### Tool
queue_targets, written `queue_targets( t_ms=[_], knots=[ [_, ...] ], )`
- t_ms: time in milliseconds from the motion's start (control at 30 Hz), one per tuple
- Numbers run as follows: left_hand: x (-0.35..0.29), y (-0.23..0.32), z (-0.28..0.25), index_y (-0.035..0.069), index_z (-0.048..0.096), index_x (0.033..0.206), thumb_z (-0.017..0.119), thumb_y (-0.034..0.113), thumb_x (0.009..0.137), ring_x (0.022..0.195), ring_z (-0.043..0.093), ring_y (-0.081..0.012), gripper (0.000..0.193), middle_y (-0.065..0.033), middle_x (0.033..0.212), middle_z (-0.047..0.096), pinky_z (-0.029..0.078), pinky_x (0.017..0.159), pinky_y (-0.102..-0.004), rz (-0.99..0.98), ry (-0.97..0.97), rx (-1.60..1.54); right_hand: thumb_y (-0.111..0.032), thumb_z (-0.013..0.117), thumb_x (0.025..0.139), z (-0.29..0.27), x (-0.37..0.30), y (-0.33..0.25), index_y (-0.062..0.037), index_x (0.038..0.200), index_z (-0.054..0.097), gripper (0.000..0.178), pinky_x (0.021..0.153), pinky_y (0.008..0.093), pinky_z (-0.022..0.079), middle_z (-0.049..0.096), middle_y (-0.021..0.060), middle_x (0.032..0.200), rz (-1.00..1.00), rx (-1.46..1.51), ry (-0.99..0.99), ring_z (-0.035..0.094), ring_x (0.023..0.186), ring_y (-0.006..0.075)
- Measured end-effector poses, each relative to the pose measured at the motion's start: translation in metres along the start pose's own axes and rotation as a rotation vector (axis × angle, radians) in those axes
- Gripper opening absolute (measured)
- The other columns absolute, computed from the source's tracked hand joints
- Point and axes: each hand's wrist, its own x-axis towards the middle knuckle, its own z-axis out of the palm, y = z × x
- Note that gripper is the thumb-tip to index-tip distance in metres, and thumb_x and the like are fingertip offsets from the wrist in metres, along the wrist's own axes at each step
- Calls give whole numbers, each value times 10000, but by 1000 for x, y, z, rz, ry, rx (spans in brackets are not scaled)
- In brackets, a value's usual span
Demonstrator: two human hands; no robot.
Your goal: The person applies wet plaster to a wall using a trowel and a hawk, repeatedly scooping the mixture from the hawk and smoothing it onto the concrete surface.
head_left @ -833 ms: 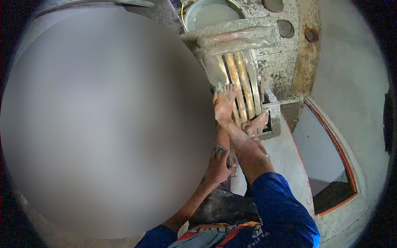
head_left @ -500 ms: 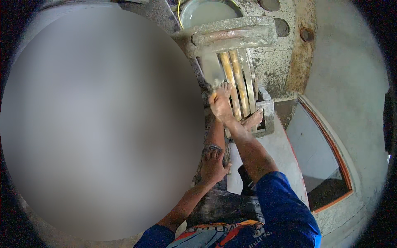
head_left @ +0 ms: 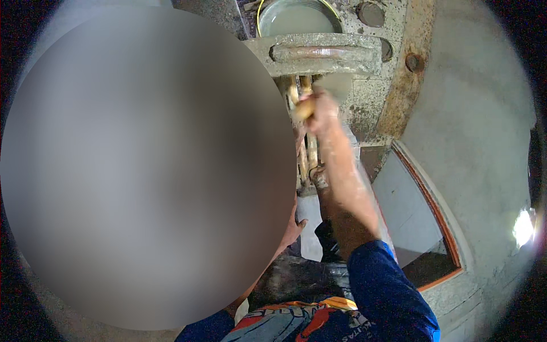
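My right hand [head_left: 325, 114] is closed around the yellowish wooden handle [head_left: 306, 108] of a broad flat-bladed scraper. Its grey blade [head_left: 337, 86] is smeared by motion and sits just below a grey-coated block [head_left: 325, 52] with a long hollow. Beneath the hand and forearm run pale wooden slats [head_left: 311, 149], partly covered. My left hand [head_left: 297, 225] is low beside my leg, with its thumb stretched out and nothing seen in it. A large grey blur hides the rest of that hand.
A round basin of cloudy grey liquid [head_left: 299, 20] with a yellow rim stands beyond the block. At the right are a speckled board [head_left: 370, 94] with round holes, a rusty-brown strip [head_left: 401, 105] and an orange-edged panel [head_left: 424, 199]. A bare foot [head_left: 321, 175] rests by the slats.
My right hand has swung forward and right with the scraper, its blade passing from the left of the slats to their right. The view has shifted, and the blur covers more of my left hand.
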Motion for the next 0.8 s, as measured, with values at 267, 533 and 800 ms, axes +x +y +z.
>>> queue_targets(
  t_ms=[267, 533, 800],
  knots=[
    [-3, 5, -25, 46, 444, 1414, 755, 459, 807, 1203, 501, -424, 798, -216, 1269, 542, 397, 1009, -581, -74, -67, -70, -155, 559, 988, 48, -76, 120, -116, 1069, 474, 124, 442, 346, 487, 540, 42, 733, 284, -198, -184, 530, 536, 178],
    [-2, -9, 4, 44, 441, 1430, 725, 489, 836, 1281, 469, -439, 795, -249, 1357, 518, 353, 1064, -606, -67, -12, -160, -299, 550, 953, -8, -4, 117, -55, 1189, 549, 339, 850, 518, 508, 697, 233, 995, -643, -1542, -8, 665, 983, 420],
    [-2, -14, -18, 30, 470, 1395, 779, 444, 797, 1257, 491, -443, 790, -254, 1327, 535, 379, 1056, -563, -81, -6, -266, -233, 559, 949, 27, 30, 169, -19, 1090, 510, 261, 749, 519, 518, 659, 248, 863, -524, -1810, -611, 664, 819, 427]
  ],
)
